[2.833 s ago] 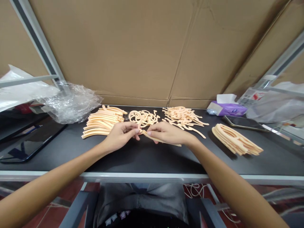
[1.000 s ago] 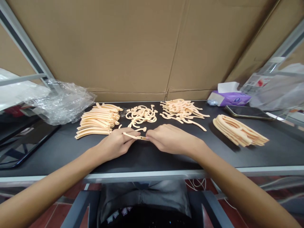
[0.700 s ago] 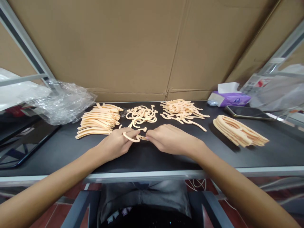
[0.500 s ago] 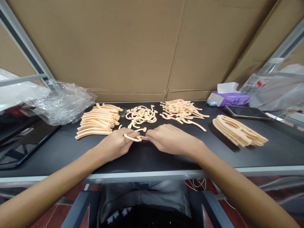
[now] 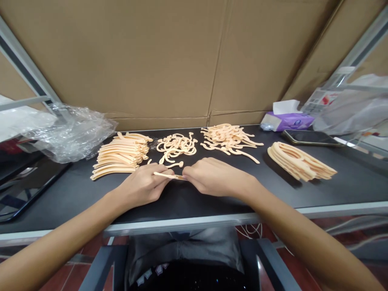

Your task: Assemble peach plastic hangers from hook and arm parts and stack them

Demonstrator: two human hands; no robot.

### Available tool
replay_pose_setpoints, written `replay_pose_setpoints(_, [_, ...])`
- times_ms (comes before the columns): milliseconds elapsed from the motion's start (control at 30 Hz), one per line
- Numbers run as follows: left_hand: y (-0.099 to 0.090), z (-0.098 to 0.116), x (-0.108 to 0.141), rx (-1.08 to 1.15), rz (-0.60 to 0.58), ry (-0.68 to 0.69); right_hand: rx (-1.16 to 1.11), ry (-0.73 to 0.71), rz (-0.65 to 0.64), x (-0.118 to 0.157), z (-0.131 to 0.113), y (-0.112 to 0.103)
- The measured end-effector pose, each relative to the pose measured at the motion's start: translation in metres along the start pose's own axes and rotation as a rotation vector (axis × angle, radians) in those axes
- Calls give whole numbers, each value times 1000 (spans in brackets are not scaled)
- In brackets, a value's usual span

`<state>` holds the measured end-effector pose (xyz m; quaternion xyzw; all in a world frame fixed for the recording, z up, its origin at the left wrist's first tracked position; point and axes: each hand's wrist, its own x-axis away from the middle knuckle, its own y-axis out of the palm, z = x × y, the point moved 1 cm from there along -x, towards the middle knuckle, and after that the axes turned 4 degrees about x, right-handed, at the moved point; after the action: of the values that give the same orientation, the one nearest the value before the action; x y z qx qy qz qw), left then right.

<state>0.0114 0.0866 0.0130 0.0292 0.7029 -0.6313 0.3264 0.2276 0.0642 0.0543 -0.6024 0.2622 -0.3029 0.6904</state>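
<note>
Close together over the front of the black table, both my hands are closed on a cream plastic piece [image 5: 165,175] that looks like a folding-hanger part. My left hand [image 5: 147,182] grips its left end, with a thin curved bit sticking out over the fingers. My right hand [image 5: 210,176] pinches its right end; the fingers hide most of the joint. Just behind my hands lies a loose cream hook [image 5: 176,165]. Beyond it is a pile of curved hooks [image 5: 177,147], with a stack of flat curved arms [image 5: 119,155] to its left and a heap of wavy arms [image 5: 228,139] to its right.
At the right lies a stack of cream hanger-like frames [image 5: 300,161]. Behind it are a phone [image 5: 311,137] and a purple tissue pack [image 5: 287,120]. Crumpled clear plastic [image 5: 75,131] and a dark glossy tablet-like device [image 5: 27,194] occupy the left. A cardboard wall [image 5: 145,60] closes off the back.
The held piece has turned between my hands: its curved loop, seen broadside before, now shows nearly edge-on as a thin strip. The camera view has shifted slightly.
</note>
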Motion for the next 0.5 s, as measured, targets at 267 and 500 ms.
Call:
replay_pose_setpoints(267, [0, -1, -2, 17, -38, -29, 15, 3, 14, 2, -2, -1])
replay_pose_setpoints(500, [-1, -1, 1, 97, -4, 20, -2, -3, 0, 2, -3, -1])
